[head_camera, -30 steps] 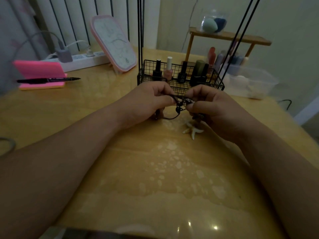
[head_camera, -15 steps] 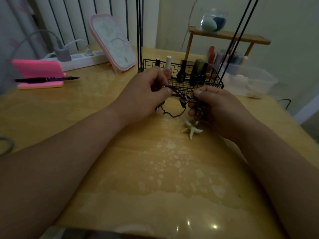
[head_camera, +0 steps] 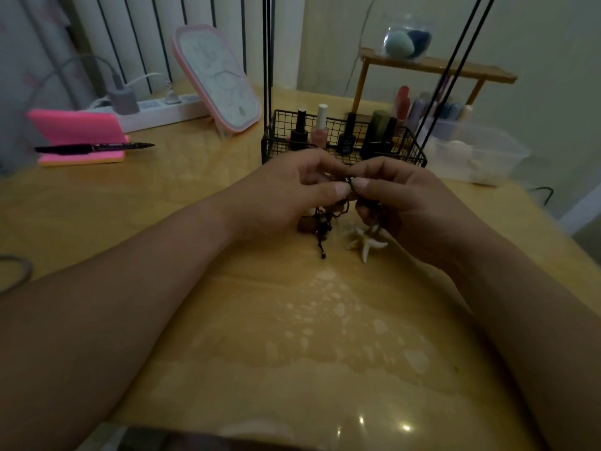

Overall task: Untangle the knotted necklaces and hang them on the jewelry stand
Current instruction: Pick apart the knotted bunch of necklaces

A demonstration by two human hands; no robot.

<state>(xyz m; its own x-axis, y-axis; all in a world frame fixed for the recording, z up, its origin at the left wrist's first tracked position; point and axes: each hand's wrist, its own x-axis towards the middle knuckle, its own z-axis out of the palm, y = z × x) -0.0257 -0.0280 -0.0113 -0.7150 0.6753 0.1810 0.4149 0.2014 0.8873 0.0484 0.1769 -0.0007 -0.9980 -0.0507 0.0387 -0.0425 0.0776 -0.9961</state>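
The knotted necklaces [head_camera: 325,222] are bunched between the two hands, just above the surface [head_camera: 292,336]. Dark cords with brown beads dangle beneath the fingers, and a pale starfish pendant [head_camera: 367,244] lies on the surface right below the right hand. The left hand [head_camera: 289,193] pinches the cord at the knot between thumb and curled fingers. The right hand [head_camera: 403,200] pinches the same spot from the other side, the thumb tips almost meeting, and its lower fingers curl round more of the tangle. Just behind the hands stands the jewelry stand [head_camera: 276,148], a black wire basket with thin black rods rising out of view. Nail polish bottles [head_camera: 320,126] stand inside it. Farther left are a pink-framed board [head_camera: 218,79], a white power strip [head_camera: 156,112] and a pink notepad [head_camera: 74,128] with a black pen [head_camera: 94,147] across it. Behind on the right are a wooden shelf [head_camera: 435,66] and a clear plastic box [head_camera: 478,151].
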